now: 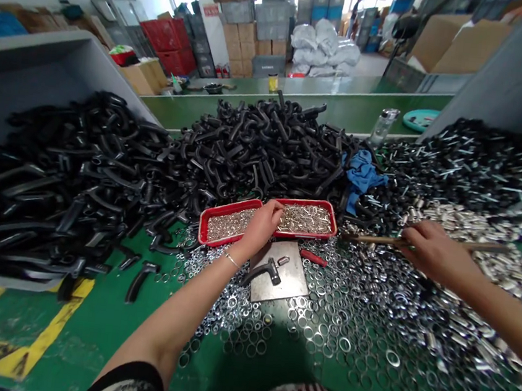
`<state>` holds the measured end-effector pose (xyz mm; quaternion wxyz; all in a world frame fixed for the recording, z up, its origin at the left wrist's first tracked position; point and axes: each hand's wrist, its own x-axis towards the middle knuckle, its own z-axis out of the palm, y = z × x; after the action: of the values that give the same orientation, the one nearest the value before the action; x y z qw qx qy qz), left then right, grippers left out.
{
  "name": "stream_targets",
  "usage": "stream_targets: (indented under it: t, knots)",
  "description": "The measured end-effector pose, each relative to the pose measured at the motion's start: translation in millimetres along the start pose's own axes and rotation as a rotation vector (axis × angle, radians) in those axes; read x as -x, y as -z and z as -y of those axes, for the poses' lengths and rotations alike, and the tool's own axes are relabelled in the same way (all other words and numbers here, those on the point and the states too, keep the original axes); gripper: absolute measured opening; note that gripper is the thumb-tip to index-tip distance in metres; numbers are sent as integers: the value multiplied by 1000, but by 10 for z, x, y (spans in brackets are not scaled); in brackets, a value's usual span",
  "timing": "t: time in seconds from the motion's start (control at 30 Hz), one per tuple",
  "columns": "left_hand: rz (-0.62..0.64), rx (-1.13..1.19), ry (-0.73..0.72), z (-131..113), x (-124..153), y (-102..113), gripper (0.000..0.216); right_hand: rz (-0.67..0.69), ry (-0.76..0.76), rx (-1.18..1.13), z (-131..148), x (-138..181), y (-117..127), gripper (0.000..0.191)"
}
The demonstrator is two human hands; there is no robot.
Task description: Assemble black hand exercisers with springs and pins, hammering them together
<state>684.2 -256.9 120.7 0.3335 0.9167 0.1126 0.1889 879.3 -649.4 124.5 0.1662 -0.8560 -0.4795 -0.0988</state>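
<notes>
Red tray (202, 223): shallow, rectangular, centre of frame on the green table (88, 327), filled with small silver parts (307, 219).
Left hand (262, 220): over the tray's middle, fingers drawn together and bent down, tips touching the silver parts; whether a piece is pinched cannot be told.
Right hand (426, 247): centre right, closed around a thin wooden stick (371, 238) that lies level, one end near the tray's right corner.
Metal plate (292, 279): grey, flat, just below the tray; one black handle (262, 272) lies on it.
Small red piece (314, 258): at the plate's upper right corner.
Washers (346, 316): silver rings, spread loose across the lower centre and lower right, around the plate.
Heap of black handles (257, 145): behind the tray, upper centre, running on to the left of the frame.
Blue cloth (361, 172): upper right of the tray, against the heap.
Silver cylinders (482, 225): piled at right, beyond the right hand.
Bottle (384, 124): clear, upright, upper right.
</notes>
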Motion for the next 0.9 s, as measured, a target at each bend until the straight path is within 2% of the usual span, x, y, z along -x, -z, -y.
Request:
stream_targets:
  t: [0.07, 0.13, 0.23, 0.3, 0.37, 0.5, 0.63, 0.7, 0.8, 0.83, 0.9]
  knots:
    - [-41, 49, -34, 50, 252, 88, 12, 7, -154, -76, 280, 129, 88, 23]
    - [-49, 97, 27, 107, 542, 170, 8, 156, -363, -275, 615, 278, 111, 25]
    - [-11, 164, 173, 170, 901, 218, 5, 425, -630, -794, 1177, 425, 35, 31]
    - [35, 143, 195, 182, 1022, 186, 11, 480, -688, -1049, 1537, 436, -76, 34]
    - [73, 83, 190, 169, 1055, 122, 15, 462, -692, -1171, 1836, 391, -217, 37]
    - [117, -61, 203, 115, 1012, 7, 18, 375, -693, -1317, 2155, 281, -457, 36]
    - [163, -216, 158, 76, 970, -26, 19, 394, -679, -1264, 2119, 271, -517, 32]
    - [207, -322, 20, 58, 955, -18, 18, 409, -616, -1113, 2032, 271, -487, 30]
    - [271, -394, -159, 27, 987, 11, 21, 422, -418, -826, 1942, 243, -388, 29]
    - [263, -382, -152, 18, 1022, 21, 28, 422, -357, -753, 1943, 231, -345, 30]
    - [207, -322, -72, 4, 1123, 37, 62, 414, -291, -670, 1997, 207, -261, 35]
